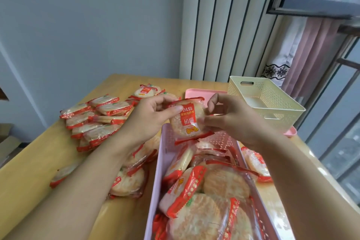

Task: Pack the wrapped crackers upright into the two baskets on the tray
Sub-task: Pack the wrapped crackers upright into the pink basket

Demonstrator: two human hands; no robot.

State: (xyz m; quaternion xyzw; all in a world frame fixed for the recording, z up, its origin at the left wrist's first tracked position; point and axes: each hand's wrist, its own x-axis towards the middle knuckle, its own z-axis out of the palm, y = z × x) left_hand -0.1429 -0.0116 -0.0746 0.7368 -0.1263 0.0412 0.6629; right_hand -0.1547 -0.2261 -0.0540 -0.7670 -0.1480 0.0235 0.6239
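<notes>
I hold one wrapped cracker point(186, 121), a round rice cracker in a clear wrapper with red ends, above the far end of the lilac basket point(155, 177). My left hand point(150, 117) pinches its left edge and my right hand point(228, 117) pinches its right edge. The lilac basket holds several wrapped crackers point(204, 191), some tilted, some leaning upright. The cream basket point(272, 101) stands with nothing visible in it at the back right on the pink tray point(196, 93).
A loose pile of wrapped crackers point(97, 119) covers the wooden table point(33, 171) to the left of the lilac basket. One more packet point(257, 161) lies right of that basket. A window and curtain are on the right.
</notes>
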